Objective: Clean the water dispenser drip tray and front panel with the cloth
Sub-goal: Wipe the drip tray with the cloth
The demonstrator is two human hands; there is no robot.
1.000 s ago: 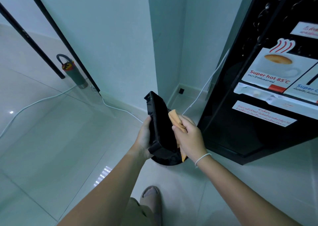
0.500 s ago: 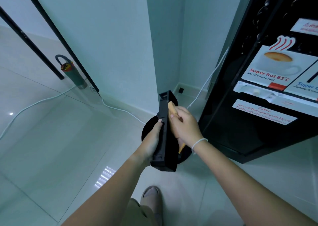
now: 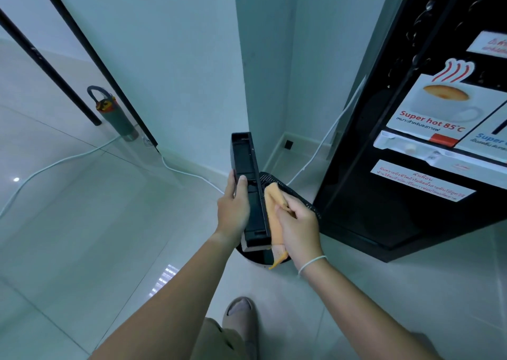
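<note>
A person stands on a pale tiled floor (image 3: 82, 236), looking down at both hands held out in front. The left hand (image 3: 233, 211) grips a long, black plastic drip tray (image 3: 245, 167), fingers wrapped behind it and the thumb lying across its open face. The tray is held nearly upright in the air, its hollow side turned toward the viewer, just left of the water dispenser (image 3: 411, 167), a tall black cabinet with a "Super hot 85°C" label showing a steaming cup.

The right hand (image 3: 299, 228) is closed around a bunched orange cloth (image 3: 274, 214) and presses it against the tray's right edge. The cloth's tail hangs below the hand.

The tray looks light and rigid, easy to hold one-handed at its middle, though smooth plastic may slip if wet. The cloth is soft and folds to fit corners.

The tray's hollow appears empty; whether any water remains inside cannot be told. Below the hands sits a round black bin (image 3: 290, 192) with a perforated rim; its contents are hidden.

A white cable (image 3: 68, 159) trails across the floor, and a dark bottle (image 3: 115, 113) stands by the wall.
</note>
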